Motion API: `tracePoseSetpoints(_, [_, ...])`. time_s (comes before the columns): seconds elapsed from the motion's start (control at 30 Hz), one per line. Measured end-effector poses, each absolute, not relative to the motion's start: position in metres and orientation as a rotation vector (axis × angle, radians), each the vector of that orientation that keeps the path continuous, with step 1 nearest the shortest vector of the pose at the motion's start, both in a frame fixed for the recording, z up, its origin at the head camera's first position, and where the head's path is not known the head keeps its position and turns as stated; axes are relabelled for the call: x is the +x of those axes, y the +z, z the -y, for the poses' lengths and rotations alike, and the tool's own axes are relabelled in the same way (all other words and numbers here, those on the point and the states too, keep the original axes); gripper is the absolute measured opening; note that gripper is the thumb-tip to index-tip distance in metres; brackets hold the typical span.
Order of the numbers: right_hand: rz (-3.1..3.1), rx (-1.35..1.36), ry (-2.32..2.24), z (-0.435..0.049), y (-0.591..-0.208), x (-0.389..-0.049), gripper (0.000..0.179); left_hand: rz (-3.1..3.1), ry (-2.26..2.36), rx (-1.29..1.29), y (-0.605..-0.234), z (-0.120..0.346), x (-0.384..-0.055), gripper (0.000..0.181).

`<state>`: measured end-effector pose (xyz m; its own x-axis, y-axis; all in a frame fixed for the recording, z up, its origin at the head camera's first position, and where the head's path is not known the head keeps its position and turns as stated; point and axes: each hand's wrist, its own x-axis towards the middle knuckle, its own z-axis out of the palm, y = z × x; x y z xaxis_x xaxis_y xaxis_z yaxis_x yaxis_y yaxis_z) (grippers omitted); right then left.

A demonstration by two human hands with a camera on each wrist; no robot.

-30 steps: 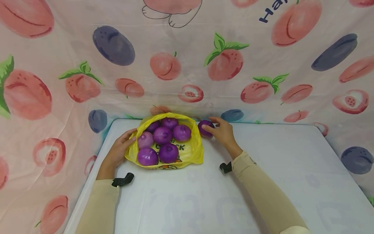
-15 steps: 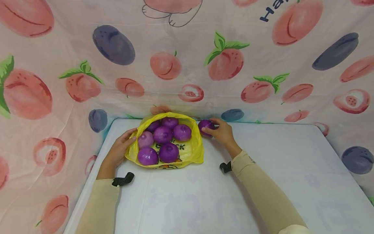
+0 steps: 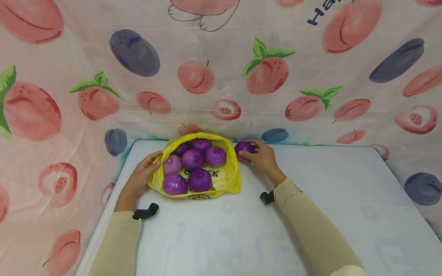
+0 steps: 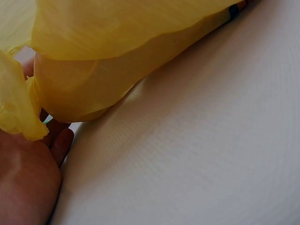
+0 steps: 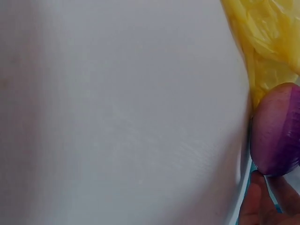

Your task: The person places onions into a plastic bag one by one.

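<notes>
A yellow plastic bag (image 3: 233,184) lies with its mouth spread, holding several glossy purple onions (image 3: 192,159); one is paler. My left hand (image 3: 139,177) pinches the bag's left rim, with the thumb inside the mouth. In the left wrist view, the bag's film (image 4: 84,86) bulges out beside that hand (image 4: 26,176). Just past the bag's right side, my right hand (image 3: 265,156) grips another purple onion (image 3: 243,149) between thumb and fingers. From the right wrist, this onion (image 5: 272,133) appears close to the yellow film, with fingertips (image 5: 252,199) at its lower side.
A white-covered table (image 3: 221,237) extends in front and to the right. Behind it and at the left hangs a fruit-printed cloth (image 3: 155,92), close to the bag. Black wrist cameras (image 3: 145,212) sit on both sleeves.
Almost nothing differs. The onion in my right hand has turned or shifted very slightly; my left hand and the bag have stayed in place.
</notes>
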<state>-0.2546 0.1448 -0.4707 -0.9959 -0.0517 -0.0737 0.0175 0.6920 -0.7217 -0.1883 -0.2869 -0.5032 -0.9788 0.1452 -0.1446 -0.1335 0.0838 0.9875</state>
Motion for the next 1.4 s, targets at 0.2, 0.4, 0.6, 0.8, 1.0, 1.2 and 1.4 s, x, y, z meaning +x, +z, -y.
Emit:
tracePoseSetpoints(0.2, [-2.844,-0.023,-1.206,-0.150,-0.464,-0.251,0.072,-2.158,1.986,-0.002,-0.504,0.286,-0.189,0.059])
tracePoseSetpoints(0.4, [-2.854,-0.053,-1.278,-0.147,-0.447,-0.241,0.072,-2.156,1.977,-0.014,-0.504,0.286,-0.189,0.061])
tracePoseSetpoints(0.6, [-2.804,-0.159,-1.317,-0.131,-0.431,-0.223,0.072,-2.146,1.981,-0.015,-0.506,0.288,-0.190,0.061])
tracePoseSetpoints(0.8, [-2.747,-0.333,-1.308,-0.111,-0.431,-0.207,0.068,-2.142,1.987,-0.008,-0.507,0.287,-0.190,0.061])
tracePoseSetpoints(1.0, [-2.748,-0.483,-1.159,-0.094,-0.438,-0.198,0.064,-2.131,1.999,-0.002,-0.507,0.288,-0.191,0.059])
tracePoseSetpoints(1.2, [-2.758,-0.566,-1.054,-0.083,-0.444,-0.192,0.063,-2.127,2.003,-0.011,-0.507,0.288,-0.191,0.059])
tracePoseSetpoints(1.4, [-2.768,-0.582,-1.000,-0.077,-0.449,-0.190,0.064,-2.122,2.004,0.005,-0.508,0.289,-0.191,0.059])
